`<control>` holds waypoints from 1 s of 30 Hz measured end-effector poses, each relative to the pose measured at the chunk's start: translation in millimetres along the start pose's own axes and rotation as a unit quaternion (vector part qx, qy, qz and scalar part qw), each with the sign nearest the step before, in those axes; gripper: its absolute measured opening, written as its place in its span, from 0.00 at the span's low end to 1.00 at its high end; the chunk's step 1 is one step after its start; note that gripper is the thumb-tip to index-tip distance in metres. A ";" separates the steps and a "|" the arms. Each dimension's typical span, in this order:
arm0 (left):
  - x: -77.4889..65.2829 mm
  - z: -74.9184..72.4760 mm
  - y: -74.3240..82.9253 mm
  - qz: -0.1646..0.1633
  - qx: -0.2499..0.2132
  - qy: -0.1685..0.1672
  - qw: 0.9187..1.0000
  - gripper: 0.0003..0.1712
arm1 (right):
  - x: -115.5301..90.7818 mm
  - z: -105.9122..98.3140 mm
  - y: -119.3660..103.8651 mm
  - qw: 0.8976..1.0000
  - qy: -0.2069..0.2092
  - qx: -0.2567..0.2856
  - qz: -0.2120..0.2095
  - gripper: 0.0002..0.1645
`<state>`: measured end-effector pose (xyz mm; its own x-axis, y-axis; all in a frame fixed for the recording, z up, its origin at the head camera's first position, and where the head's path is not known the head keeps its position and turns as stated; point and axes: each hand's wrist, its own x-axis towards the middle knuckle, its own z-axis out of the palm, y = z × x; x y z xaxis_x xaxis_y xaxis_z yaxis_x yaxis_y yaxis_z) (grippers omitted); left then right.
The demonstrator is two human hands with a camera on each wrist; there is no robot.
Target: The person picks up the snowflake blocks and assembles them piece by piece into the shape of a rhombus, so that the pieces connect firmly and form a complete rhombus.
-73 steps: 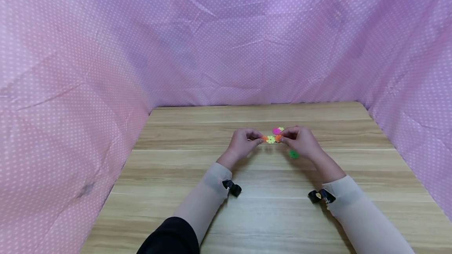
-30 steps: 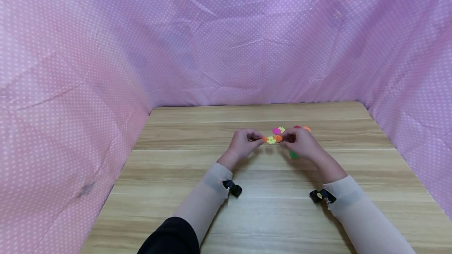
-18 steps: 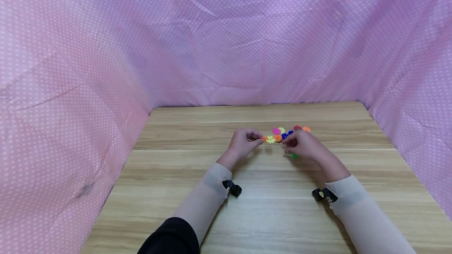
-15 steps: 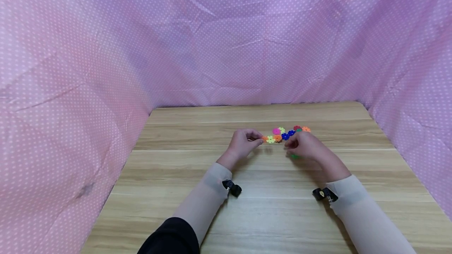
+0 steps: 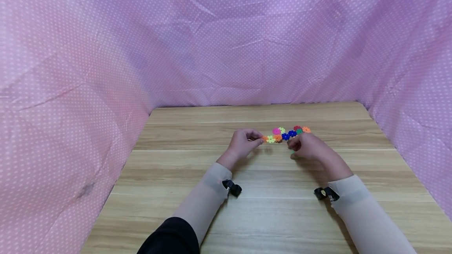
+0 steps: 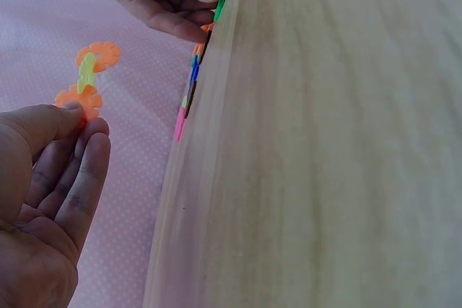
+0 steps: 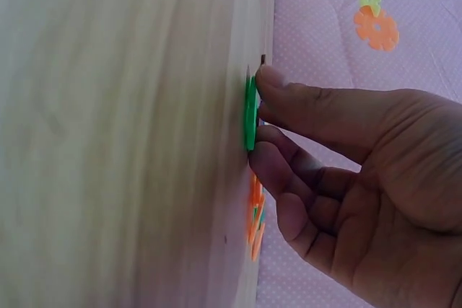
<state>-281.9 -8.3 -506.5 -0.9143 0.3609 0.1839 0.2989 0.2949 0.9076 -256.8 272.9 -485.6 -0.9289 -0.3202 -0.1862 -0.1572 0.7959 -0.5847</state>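
Observation:
My left hand [image 5: 243,142] pinches the end disc of a short chain of flower-shaped plastic discs [image 6: 87,73]: orange, yellow, orange. It holds the chain in the air; the far orange disc [image 7: 377,29] hangs free in the right wrist view. Low over the table, my right hand [image 5: 310,147] has its thumb and fingertips at opposite edges of a green flower disc [image 7: 250,117]. That disc lies flat on the wood, and the head view shows only a sliver of it. No firm grip on it is visible.
Behind the hands, loose flower discs lie on the wooden table [image 5: 268,203]: pink [image 5: 276,131], yellow [image 5: 281,130], blue [image 5: 292,133], red [image 5: 297,127], dark green [image 5: 299,131] and orange [image 5: 306,129]. A pink dotted cloth [image 5: 226,50] hangs around the table.
My right hand has let go of the chain's right end and moved right and toward me, down to the green disc. More discs behind it have come into sight. My left hand stays in place.

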 end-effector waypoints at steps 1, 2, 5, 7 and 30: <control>0.0 0.2 -0.3 0.001 0.000 0.000 1.000 0.03 | -0.5 -0.6 0.6 1.000 -0.001 -0.003 -0.003 0.20; 0.0 0.4 -0.6 0.002 0.000 0.000 1.000 0.03 | -1.2 -1.4 1.1 1.000 -0.001 -0.006 -0.006 0.19; -0.3 0.6 -0.8 0.003 0.001 0.001 1.000 0.04 | -3.5 -3.7 2.5 1.000 -0.006 -0.009 -0.002 0.18; -0.5 0.8 -0.8 0.003 0.002 0.002 1.000 0.04 | -4.4 -4.5 3.9 1.000 -0.008 -0.009 0.007 0.17; -0.2 2.6 -3.1 0.000 -0.004 0.005 1.000 0.03 | -2.0 -2.3 7.7 0.999 0.044 0.021 0.025 0.02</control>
<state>-282.0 -7.0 -510.3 -0.9170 0.3526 0.1865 0.2961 0.2884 0.9106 -256.8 280.9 -487.9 -0.9614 -0.2326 -0.1470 -0.0974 0.7874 -0.6087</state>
